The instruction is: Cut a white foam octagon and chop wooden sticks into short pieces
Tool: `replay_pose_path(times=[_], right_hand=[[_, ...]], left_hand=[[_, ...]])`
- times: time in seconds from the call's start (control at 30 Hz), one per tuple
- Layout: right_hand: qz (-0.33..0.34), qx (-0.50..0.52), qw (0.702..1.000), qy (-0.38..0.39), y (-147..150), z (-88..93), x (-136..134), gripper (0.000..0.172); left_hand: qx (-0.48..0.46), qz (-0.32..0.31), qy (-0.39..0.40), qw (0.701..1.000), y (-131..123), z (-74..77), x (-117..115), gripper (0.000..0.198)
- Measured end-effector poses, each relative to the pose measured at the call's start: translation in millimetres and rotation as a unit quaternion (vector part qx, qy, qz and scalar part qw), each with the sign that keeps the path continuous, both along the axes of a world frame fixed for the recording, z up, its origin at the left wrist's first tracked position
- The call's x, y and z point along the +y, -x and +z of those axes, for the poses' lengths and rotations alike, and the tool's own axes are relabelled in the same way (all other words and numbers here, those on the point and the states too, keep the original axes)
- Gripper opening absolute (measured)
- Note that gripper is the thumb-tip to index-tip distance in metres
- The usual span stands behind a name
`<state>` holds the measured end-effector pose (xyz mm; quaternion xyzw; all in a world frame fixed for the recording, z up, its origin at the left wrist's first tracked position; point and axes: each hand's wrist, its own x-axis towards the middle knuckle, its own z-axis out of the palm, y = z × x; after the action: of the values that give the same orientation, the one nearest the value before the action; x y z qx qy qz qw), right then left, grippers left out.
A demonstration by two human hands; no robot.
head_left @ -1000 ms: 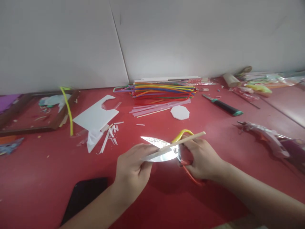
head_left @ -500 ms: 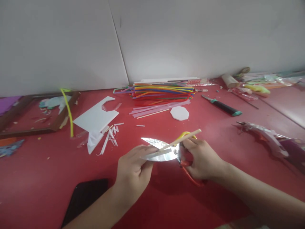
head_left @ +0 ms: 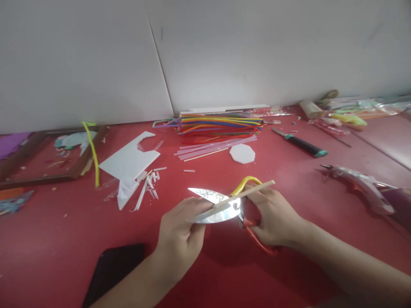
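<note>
While in left hand [head_left: 180, 235], plain stick [head_left: 252, 190] across scissors [head_left: 221, 216] in right hand [head_left: 278, 216].

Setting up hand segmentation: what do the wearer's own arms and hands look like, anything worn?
Left hand and right hand are both ungloved. The forearms are bare, with no sleeve, watch or band in view. No ring shows on the visible fingers; some are hidden.

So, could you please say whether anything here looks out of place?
Yes: small white scraps lie strewn beside the notched white sheet, left of centre, like uncleared offcuts. The scissors in the right hand and the stick in the left hand show nothing odd.
</note>
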<state>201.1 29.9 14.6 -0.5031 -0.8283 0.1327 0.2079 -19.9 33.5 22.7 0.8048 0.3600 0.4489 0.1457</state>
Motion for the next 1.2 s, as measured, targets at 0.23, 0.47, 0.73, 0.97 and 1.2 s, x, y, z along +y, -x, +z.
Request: replay_pose_path(times=[0.23,0.47,0.73,0.97,1.2], right_hand=[[-0.024,-0.012,0.999,0.041,2.3,2.6,-1.9,0.015],[-0.04,-0.008,0.994,0.103,2.8,3.4,-2.7,0.014],[-0.066,-0.02,0.989,0.133,7.4,5.7,1.1,0.017],[-0.048,-0.007,0.996,0.072,5.4,3.8,-2.0,0.013],[-0.039,-0.004,0.998,0.044,4.0,4.1,-3.2,0.015]], left_hand=[[-0.003,0.004,0.01,1.0,0.0,3.0,-1.7,0.026],[-0.012,0.01,0.006,1.0,0.2,-0.8,-0.7,0.021],[-0.025,0.073,0.074,0.994,-2.0,0.7,-0.5,0.009],[-0.014,0.053,0.033,0.998,0.2,-1.4,-2.2,0.013],[-0.002,0.024,0.008,1.0,0.8,-2.0,-2.4,0.019]])
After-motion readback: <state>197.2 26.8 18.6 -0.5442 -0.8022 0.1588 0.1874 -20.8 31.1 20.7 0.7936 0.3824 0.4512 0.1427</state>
